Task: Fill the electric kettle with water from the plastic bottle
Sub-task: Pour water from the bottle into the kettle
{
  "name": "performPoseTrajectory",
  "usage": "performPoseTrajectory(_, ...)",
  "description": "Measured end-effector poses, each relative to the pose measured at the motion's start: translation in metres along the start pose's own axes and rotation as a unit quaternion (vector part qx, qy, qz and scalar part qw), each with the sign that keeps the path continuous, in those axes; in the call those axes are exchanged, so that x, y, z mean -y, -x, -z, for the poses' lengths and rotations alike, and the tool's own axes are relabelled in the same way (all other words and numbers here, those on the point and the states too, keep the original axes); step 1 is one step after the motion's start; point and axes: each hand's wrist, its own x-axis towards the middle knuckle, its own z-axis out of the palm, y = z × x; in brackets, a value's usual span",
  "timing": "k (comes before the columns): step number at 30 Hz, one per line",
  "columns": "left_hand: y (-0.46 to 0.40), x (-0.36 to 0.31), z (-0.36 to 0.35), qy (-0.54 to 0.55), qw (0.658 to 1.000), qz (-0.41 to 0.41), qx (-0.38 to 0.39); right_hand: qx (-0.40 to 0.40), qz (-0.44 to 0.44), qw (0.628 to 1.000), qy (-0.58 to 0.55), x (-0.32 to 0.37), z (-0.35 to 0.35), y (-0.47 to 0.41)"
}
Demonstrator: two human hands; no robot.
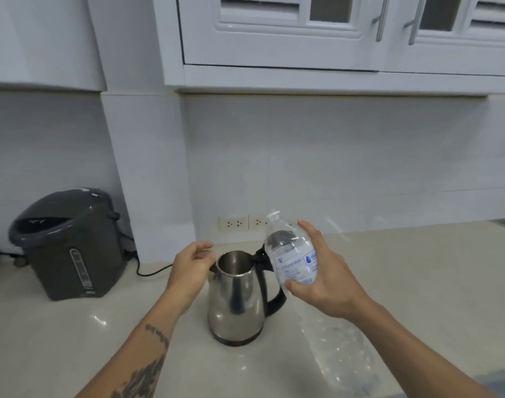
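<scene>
A stainless-steel electric kettle [236,300] with a black handle stands on the pale countertop, its lid swung open toward the back right. My right hand [323,278] grips a clear plastic water bottle [291,251] with a white and blue label, held upright just right of the kettle's mouth, neck pointing up. The bottle's neck looks uncapped, though it is blurred. My left hand [189,267] hovers beside the kettle's spout on the left, fingers loosely curled and apart, holding nothing.
A dark grey electric hot-water pot [70,245] stands at the back left with a black cord [150,272] trailing on the counter. Wall sockets [234,224] sit behind the kettle. Crumpled clear plastic wrap [337,349] lies on the counter at the front right. White cabinets [303,38] hang overhead.
</scene>
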Motion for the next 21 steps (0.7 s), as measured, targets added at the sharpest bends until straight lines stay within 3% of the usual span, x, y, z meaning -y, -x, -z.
performPoseTrajectory(4,-0.009,0.055,0.022,-0.007,0.996,0.070,-0.048,0.045,-0.017,0.998,0.038,0.011,-0.013,0.000)
performPoseTrajectory(12,-0.013,0.097,0.003,-0.011,0.984,0.147,0.100,0.122,-0.067,0.982,0.131,0.014,-0.025,-0.012)
performPoseTrajectory(21,-0.021,0.118,-0.029,0.023,0.983,0.141,0.111,0.189,-0.098,0.957,0.195,0.010,-0.036,-0.028)
